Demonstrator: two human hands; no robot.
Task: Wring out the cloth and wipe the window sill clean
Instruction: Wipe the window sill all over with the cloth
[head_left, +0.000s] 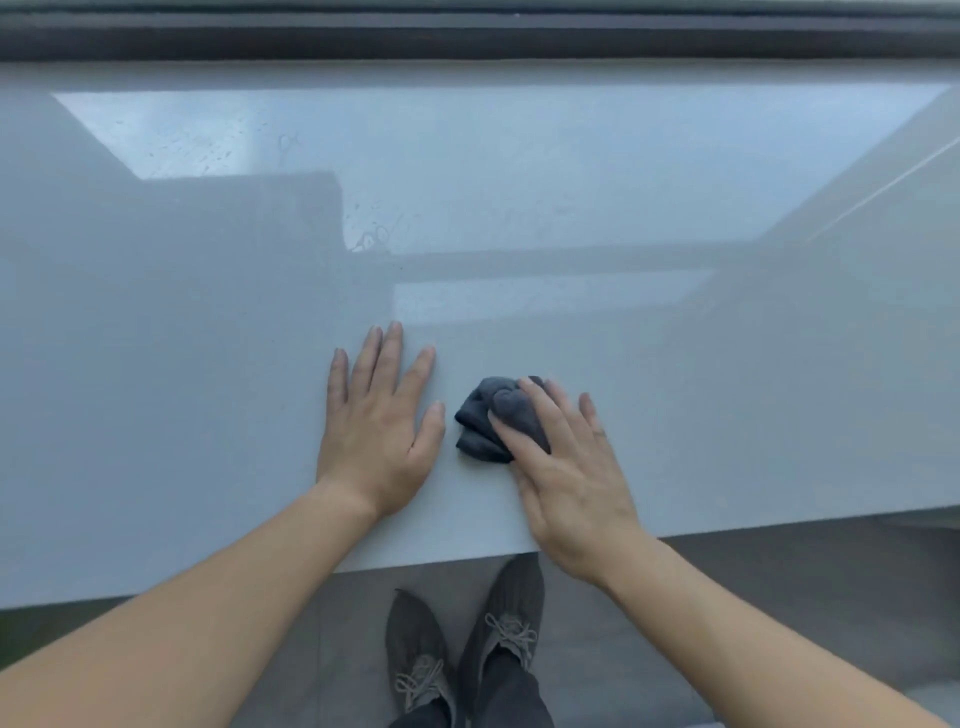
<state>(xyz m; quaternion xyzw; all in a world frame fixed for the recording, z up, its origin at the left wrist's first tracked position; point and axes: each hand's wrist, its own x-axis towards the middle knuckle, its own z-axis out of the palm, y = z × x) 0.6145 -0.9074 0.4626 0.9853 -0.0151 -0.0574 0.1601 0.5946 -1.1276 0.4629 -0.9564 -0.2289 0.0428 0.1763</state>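
Observation:
A wide, glossy pale grey window sill fills most of the head view. A small dark grey cloth, bunched up, lies on the sill near its front edge. My right hand presses down on the cloth with straight fingers, covering its right part. My left hand rests flat on the bare sill just left of the cloth, fingers spread and apart from it.
Water drops and smears mark the sill further back. The dark window frame runs along the far edge. The sill's front edge is close to my wrists; below it are the grey floor and my shoes.

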